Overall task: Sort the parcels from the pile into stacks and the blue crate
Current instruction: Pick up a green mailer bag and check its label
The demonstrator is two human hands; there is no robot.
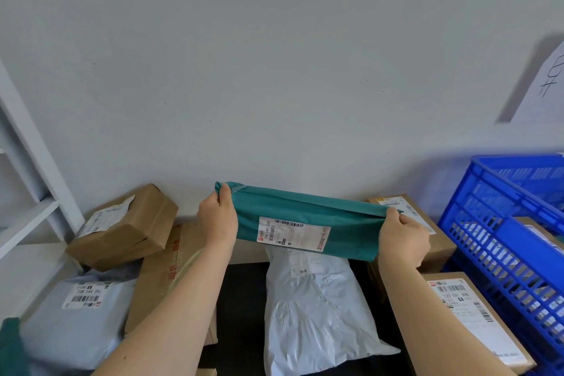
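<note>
Left hand (218, 217) pinches left end of green parcel (305, 207), thumb on top. Right hand (404, 236) pinches right end, fingers curled. Left forearm (171, 308), right forearm (427, 314) bare, stretched forward; hands well apart.

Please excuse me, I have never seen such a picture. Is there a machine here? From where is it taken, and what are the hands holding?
There is no machine here, only a person. The single picture comes from a camera worn on the head. It looks forward and down, so you see the person's own arms. The left hand and the right hand each grip one end of a green parcel, held up in front of a pale wall. Below it lies a white bag. To the left are a grey bag and a brown box. To the right are a labelled box and a blue crate.
</note>
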